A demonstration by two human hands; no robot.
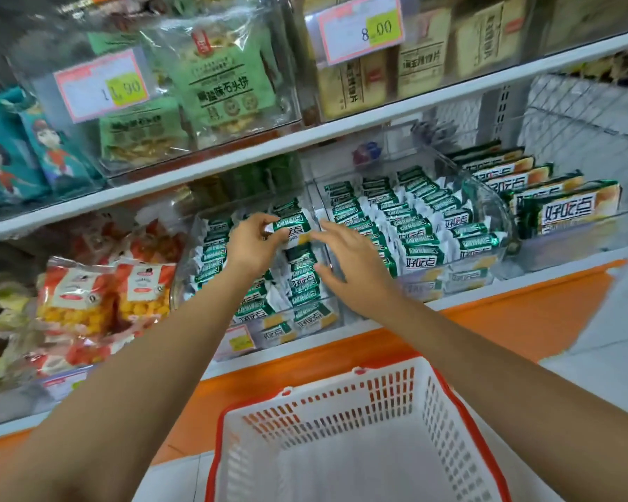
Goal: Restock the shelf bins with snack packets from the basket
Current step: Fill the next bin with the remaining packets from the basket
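- Head view: our left hand (252, 244) pinches one green-and-white snack packet (289, 226) between thumb and fingertips, holding it just above the rows in the left clear bin (184, 284).
- Our right hand (352, 264) is spread, fingers straight, and grips nothing. It hangs over the divide between the left clear bin and the middle clear bin (501, 230). We cannot tell whether its thumb touches the packets below.
- Both bins hold rows of the same green-and-white packets, standing on edge and packed close together.
- Further right, we see long green packs (566, 208) standing in their own section of the same shelf.
- Below, between our forearms, sits the white basket (461, 403) with its red rim, in front of the orange shelf base (522, 313).
- Left of the bins lie bags of yellow puffs (77, 302).
- On the shelf above we see pale green bags (222, 81) behind a pink price tag (102, 85).
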